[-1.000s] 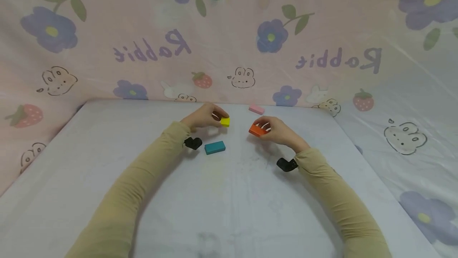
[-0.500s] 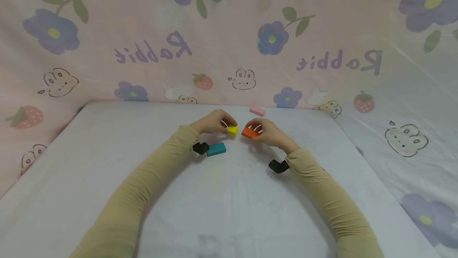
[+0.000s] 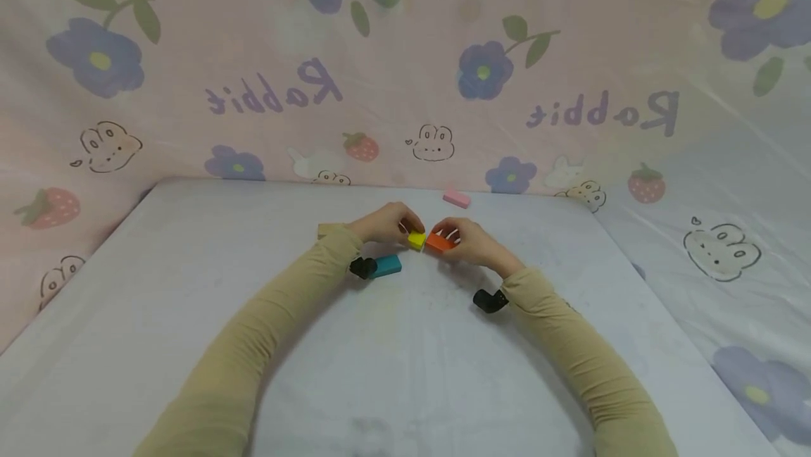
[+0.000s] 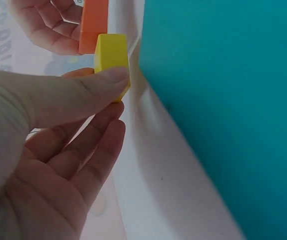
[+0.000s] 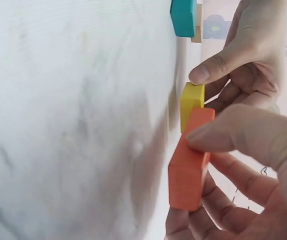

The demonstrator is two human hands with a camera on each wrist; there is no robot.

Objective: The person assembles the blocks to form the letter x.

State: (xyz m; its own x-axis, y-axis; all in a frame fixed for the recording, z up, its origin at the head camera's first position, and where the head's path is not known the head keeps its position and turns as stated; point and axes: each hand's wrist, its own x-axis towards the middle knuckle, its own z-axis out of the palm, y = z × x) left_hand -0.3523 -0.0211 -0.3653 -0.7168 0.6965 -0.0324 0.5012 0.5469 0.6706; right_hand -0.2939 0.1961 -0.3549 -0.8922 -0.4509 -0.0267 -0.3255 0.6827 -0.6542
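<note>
My left hand [image 3: 388, 223] pinches a yellow block [image 4: 112, 50] between thumb and fingers. The right hand [image 3: 472, 242] grips a longer orange block [image 5: 188, 172] by its sides. Over the middle of the white table, the two blocks are end to end; the head view shows them very close, and in the right wrist view the orange one overlaps the yellow. Whether they touch is hard to tell. A teal block [image 3: 388, 265] lies below the left hand, partly covered by the black wrist camera; it looms large in the left wrist view.
Near the table's back edge lies a pink block [image 3: 456, 198]. A tan block-like piece [image 3: 328, 230] shows partly behind the left sleeve. The white table [image 3: 405, 372] ends at a hanging printed cloth [image 3: 380, 105] at the back and sides.
The left hand has carried the yellow block right and toward the person. The right hand has brought the orange block left, so the gap between the blocks has shrunk to almost nothing.
</note>
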